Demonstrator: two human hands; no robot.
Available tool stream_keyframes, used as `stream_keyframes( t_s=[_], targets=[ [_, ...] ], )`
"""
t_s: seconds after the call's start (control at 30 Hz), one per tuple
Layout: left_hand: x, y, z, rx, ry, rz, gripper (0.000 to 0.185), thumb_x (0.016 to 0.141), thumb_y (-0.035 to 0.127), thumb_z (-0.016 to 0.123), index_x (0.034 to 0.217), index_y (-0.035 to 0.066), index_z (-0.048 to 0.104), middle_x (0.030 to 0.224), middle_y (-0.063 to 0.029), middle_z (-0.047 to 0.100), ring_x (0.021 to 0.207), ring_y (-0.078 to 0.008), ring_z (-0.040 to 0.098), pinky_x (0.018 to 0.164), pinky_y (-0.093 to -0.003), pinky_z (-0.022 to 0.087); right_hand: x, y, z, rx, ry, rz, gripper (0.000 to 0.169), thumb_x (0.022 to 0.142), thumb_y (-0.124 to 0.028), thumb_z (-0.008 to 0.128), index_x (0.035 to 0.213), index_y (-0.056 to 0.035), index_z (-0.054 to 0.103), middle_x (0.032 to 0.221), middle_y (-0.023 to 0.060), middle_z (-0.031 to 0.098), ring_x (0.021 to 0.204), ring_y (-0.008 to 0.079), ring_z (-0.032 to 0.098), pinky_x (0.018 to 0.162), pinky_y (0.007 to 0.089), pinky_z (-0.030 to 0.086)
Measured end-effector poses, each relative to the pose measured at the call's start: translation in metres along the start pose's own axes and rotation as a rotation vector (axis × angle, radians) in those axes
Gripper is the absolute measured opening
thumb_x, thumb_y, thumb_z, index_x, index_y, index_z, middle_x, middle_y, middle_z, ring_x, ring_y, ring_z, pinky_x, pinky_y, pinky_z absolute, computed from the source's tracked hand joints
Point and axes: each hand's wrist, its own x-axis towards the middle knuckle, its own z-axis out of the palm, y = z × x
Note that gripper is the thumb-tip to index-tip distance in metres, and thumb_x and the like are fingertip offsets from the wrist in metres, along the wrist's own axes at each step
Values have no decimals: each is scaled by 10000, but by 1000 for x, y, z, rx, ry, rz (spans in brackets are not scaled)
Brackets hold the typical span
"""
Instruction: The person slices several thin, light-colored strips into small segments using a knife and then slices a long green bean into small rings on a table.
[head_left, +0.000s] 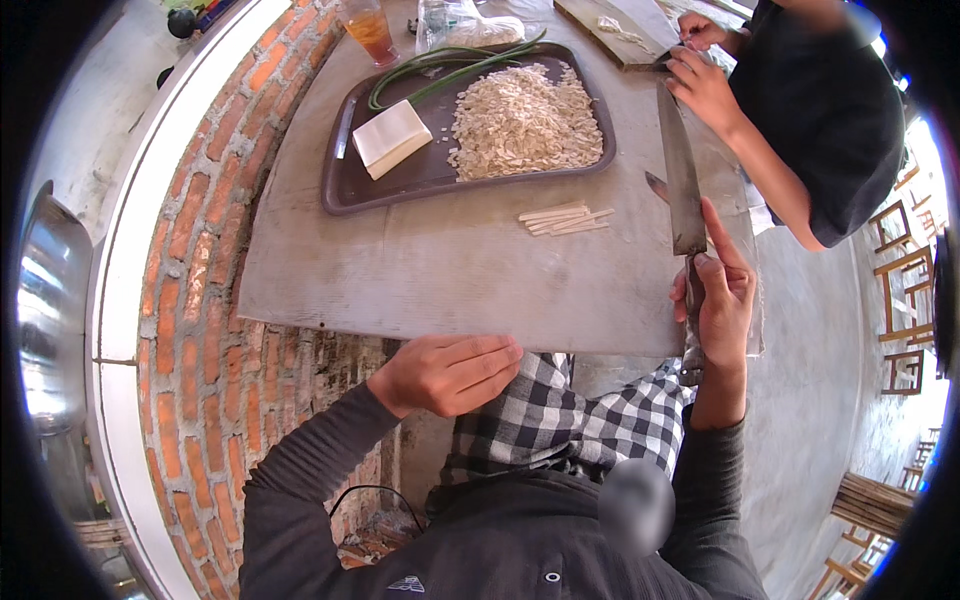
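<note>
My right hand (716, 296) grips the dark handle of a large kitchen knife (682, 180), its blade pointing away from me over the table's right side. My left hand (457, 373) rests at the table's near edge, fingers together; whether anything is under them cannot be seen. Several thin pale strips (564, 218) lie on the grey table (450, 277). Beyond them a brown plastic tray (480, 191) holds a heap of small pale chopped pieces (525, 124), a white rectangular block (391, 139) and long green stalks (450, 79). A second blade tip (657, 186) shows beside the knife.
Across the table's right corner, a person in black (817, 120) works with both hands at a wooden board (619, 34). A glass of amber drink (370, 34) and a clear plastic bag (472, 26) stand behind the tray. A brick wall (199, 262) borders the left.
</note>
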Motion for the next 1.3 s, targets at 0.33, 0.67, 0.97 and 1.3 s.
stream_keyframes(
  t_s=[0.33, 0.67, 0.97, 1.3],
  targets=[
    [22, -12, -16, -58, -67, 104, 106, 910, 54, 818, 1014, 70, 831, 1162, -71, 832, 1119, -226, 826, 913, -336, 706, 0, 5, -3, -22, 5, -11, 629, 1087, -99, 517, 1713, -43, 543, 702, 13, 667, 598, 88, 646, 506, 249, 527],
    [109, -148, 21, -124, 114, -434, 426, 1055, 73, 761, 1478, 59, 708, 1614, -199, 662, 1488, -387, 637, 1226, -462, 545, 2, 5, -4, -8, -5, -1, 639, 1103, -122, 517, 1736, -43, 502, 692, 20, 656, 587, 88, 632, 495, 247, 523],
    [-2, -262, -59, 138, -271, -1033, 1131, 786, 469, 980, 1735, 134, 463, 1660, -249, 581, 1556, -438, 532, 1299, -507, 438, 3, 6, -6, 41, -11, 10, 656, 1089, -91, 516, 1740, -20, 481, 682, 17, 662, 563, 85, 629, 483, 245, 531],
    [-15, -281, -50, -106, -250, -1041, 1114, 779, 285, 971, 1746, 181, 428, 1623, -239, 608, 1515, -403, 582, 1262, -472, 474, 1, 7, -9, 54, 2, 16, 651, 1092, -107, 534, 1734, -11, 487, 679, 17, 663, 566, 82, 636, 474, 241, 528]
  ],
)
